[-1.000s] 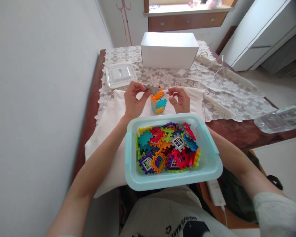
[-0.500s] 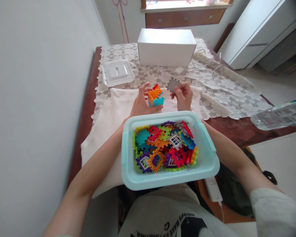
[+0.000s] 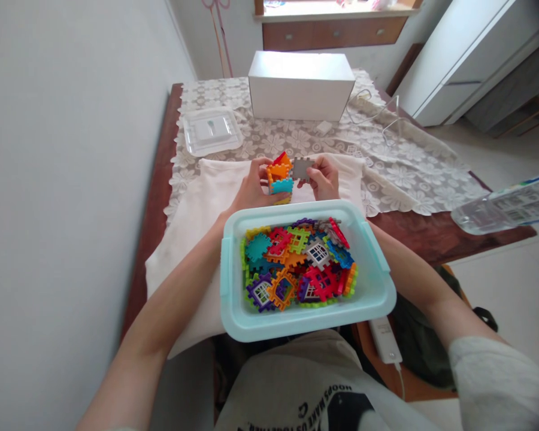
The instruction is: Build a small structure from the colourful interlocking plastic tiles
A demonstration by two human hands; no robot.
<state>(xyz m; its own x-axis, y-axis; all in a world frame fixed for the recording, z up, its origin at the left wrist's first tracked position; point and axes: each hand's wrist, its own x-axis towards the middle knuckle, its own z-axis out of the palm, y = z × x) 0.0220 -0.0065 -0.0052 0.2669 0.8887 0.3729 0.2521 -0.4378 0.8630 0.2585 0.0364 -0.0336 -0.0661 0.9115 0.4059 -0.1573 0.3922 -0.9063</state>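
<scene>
My left hand [image 3: 253, 187] is closed around a small assembly of joined plastic pieces [image 3: 278, 173], with orange, red, cyan and yellow parts showing. In my right hand [image 3: 325, 179] a flat grey square piece with notched edges [image 3: 301, 169] is pinched between thumb and fingers. The grey piece is at the right side of the assembly; whether they touch I cannot tell. Nearer my body is a light teal tub [image 3: 233, 323] holding several colourful notched pieces [image 3: 318, 282], some with window patterns.
A white box [image 3: 300, 96] stands at the back of the lace-covered table. A clear plastic lid [image 3: 212, 133] lies at the back left. White cloth [image 3: 184, 251] lies under my hands. A clear bottle [image 3: 498, 212] is at the right edge, and a white power strip [image 3: 385, 340] is lower right.
My right hand has moved left with the grey piece, bringing it beside the assembly. The fingers of my left hand have closed in more around the assembly, which is turned slightly.
</scene>
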